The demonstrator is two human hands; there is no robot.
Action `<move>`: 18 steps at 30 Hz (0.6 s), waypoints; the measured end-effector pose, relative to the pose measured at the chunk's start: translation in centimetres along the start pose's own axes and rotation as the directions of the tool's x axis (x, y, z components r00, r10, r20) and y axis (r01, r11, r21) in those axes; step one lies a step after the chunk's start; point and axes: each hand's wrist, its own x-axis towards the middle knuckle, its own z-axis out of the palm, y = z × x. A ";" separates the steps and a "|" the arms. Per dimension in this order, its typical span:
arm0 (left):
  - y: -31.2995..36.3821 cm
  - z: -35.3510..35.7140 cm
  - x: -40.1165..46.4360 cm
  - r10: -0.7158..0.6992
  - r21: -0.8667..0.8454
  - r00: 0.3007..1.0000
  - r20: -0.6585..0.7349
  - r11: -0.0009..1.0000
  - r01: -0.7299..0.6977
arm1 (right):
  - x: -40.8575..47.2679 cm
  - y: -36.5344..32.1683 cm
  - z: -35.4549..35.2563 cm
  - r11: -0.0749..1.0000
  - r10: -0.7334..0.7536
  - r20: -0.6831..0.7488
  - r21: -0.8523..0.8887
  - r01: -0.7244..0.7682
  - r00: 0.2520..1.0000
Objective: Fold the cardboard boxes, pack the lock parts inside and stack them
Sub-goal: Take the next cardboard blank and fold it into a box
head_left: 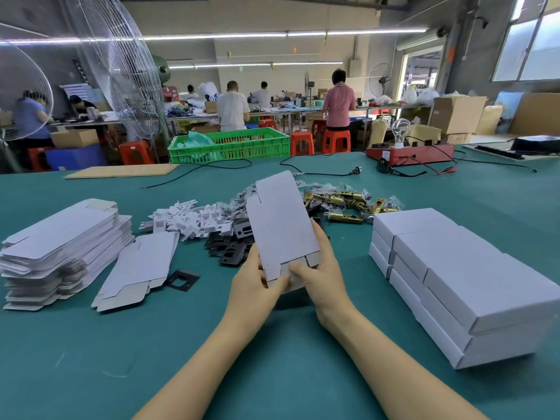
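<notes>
Both my hands hold a white cardboard box blank [280, 222] upright above the green table [91, 359]. My left hand [254, 283] grips its lower left edge, and my right hand [318, 274] grips the lower right, thumb on the bottom flaps. A tall stack of flat blanks [60, 247] lies at the left, with one loose blank [142, 268] beside it. Behind the held box lie white inserts [188, 219], black plates [230, 247] and brass latches [348, 204] in bags. Closed white boxes [454, 277] are stacked at the right.
A single black plate [181, 279] lies near the loose blank. Cables, a red tester box [409, 154] and a cardboard sheet [121, 170] lie along the table's far edge. A green crate [230, 145], stools and several workers are beyond it.
</notes>
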 end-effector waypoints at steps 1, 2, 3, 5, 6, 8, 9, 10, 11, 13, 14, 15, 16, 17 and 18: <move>0.0 0.2 0.0 -0.005 -0.012 1.000 0.004 1.000 0.005 | 0.0 0.0 0.0 1.000 0.003 -0.007 0.007 -0.003 1.000; -0.1 0.2 0.0 -0.011 -0.028 1.000 0.006 1.000 0.012 | 0.0 0.0 0.1 1.000 0.002 -0.009 0.004 -0.002 1.000; -0.2 0.2 0.1 -0.015 -0.043 1.000 0.006 0.999 0.015 | -0.1 0.0 0.1 1.000 -0.004 -0.004 -0.006 0.004 1.000; -0.5 0.0 0.3 -0.024 -0.053 1.000 0.003 0.998 0.024 | -0.1 0.0 0.2 0.999 -0.015 0.024 -0.030 0.016 1.000; -0.6 -0.1 0.4 -0.029 -0.045 1.000 0.003 0.999 0.029 | -0.2 0.0 0.2 0.999 -0.013 0.036 -0.034 0.015 0.999; -0.6 -0.1 0.4 -0.023 -0.022 1.000 0.010 0.999 0.023 | -0.3 0.1 0.3 0.999 -0.013 0.037 -0.035 0.015 0.999; -0.6 -0.1 0.4 -0.007 -0.002 1.000 0.016 1.000 0.007 | -0.3 0.1 0.3 0.999 -0.014 0.023 -0.040 0.015 1.000; -0.6 0.0 0.4 0.015 0.028 1.000 0.020 0.999 -0.015 | -0.2 0.1 0.3 0.999 -0.017 0.003 -0.045 0.017 1.000; -0.5 0.0 0.4 0.037 0.062 0.999 0.024 0.997 -0.038 | -0.2 0.0 0.3 0.998 -0.024 -0.014 -0.052 0.023 1.000; -0.5 0.1 0.4 0.060 0.095 0.998 0.031 0.993 -0.063 | -0.2 -0.1 0.3 0.996 -0.044 -0.029 -0.077 0.042 0.999; -0.5 0.1 0.4 0.061 0.092 0.998 0.035 0.994 -0.064 | -0.2 -0.1 0.3 0.995 -0.051 -0.035 -0.092 0.047 0.998; -0.5 0.1 0.4 0.062 0.088 0.997 0.042 0.994 -0.065 | -0.2 -0.2 0.4 0.993 -0.057 -0.044 -0.107 0.052 0.997; -0.4 0.2 0.3 0.062 0.083 0.997 0.052 0.994 -0.066 | -0.3 -0.3 0.4 0.990 -0.065 -0.058 -0.130 0.057 0.996; -0.4 0.2 0.2 0.062 0.073 0.996 0.059 0.995 -0.067 | -0.4 -0.4 0.5 0.985 -0.075 -0.075 -0.160 0.062 0.994; -0.4 0.1 0.1 0.057 0.045 0.996 0.066 0.997 -0.060 | -0.5 -0.4 0.5 0.977 -0.087 -0.091 -0.201 0.068 0.992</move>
